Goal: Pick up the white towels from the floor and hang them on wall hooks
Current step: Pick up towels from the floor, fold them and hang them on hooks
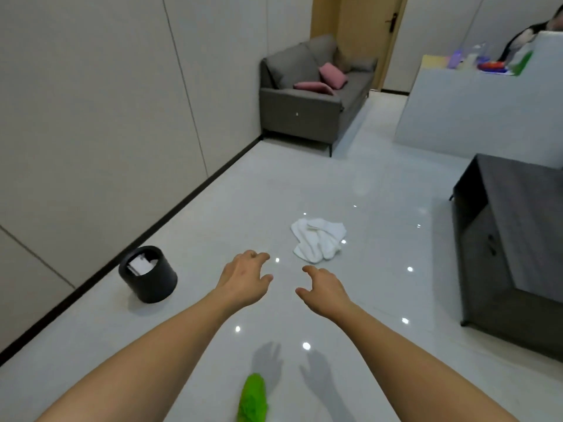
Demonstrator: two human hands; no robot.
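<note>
Glossy pale floor [350, 178] filled most of the view, with grey wall panels on the left and no readable writing or label anywhere. Against the wall stood a black bin [148, 274] with white paper inside. Farther back was a grey sofa [307, 95] carrying pink cushions [323, 78]. On the right stood a dark cabinet [515, 239], and behind it a white counter [475, 108] with blurred colourful items on top. Near the bottom edge a green cloth [253, 399] lay on the floor. Nothing stood between the hands and the towels [318, 239], which lay crumpled in one white heap on the floor, ahead of both hands and slightly to the right. The left hand [245, 278] and the right hand [324, 289] were stretched forward side by side, fingers spread and loosely bent, holding nothing, not touching the towels.
</note>
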